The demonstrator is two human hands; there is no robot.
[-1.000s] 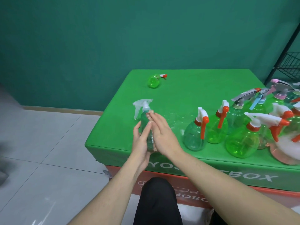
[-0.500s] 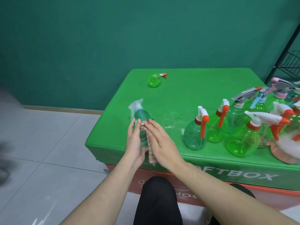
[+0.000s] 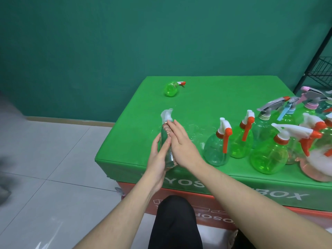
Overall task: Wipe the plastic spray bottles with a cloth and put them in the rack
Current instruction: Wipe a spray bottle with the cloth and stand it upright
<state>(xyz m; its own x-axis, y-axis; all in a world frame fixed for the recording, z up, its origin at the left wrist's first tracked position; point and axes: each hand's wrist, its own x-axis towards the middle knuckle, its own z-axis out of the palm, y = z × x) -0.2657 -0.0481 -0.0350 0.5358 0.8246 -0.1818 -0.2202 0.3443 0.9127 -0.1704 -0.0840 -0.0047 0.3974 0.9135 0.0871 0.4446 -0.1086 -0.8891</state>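
Between the two hands: a clear plastic spray bottle (image 3: 166, 141) with a white trigger head (image 3: 166, 115), held upright over the near left edge of the green padded table (image 3: 203, 97).
Left hand (image 3: 158, 155): fingers curled round the lower body of the bottle, thumb up its near side; this is the hold that carries it.
Right hand (image 3: 181, 142): fingers straight and together, pressing a brownish cloth (image 3: 168, 131) flat against the bottle's right flank, from shoulder down to base.
Weight: looks empty, so I judge it light; little grip force needed.
Stiffness: thin plastic wall, likely to dent if squeezed hard.
Surface: smooth and probably slippery where bare; the cloth gives the better purchase.
Where to hold: low on the body for wiping; the neck below the trigger head seems surest for carrying.
Right of the grip: a cluster of green spray bottles (image 3: 267, 155) standing close together, unwiped by my guess.
Beyond the grip: one green bottle lying on its side (image 3: 171, 88).
Far right: the black wire rack (image 3: 323, 69), well apart from the held bottle.
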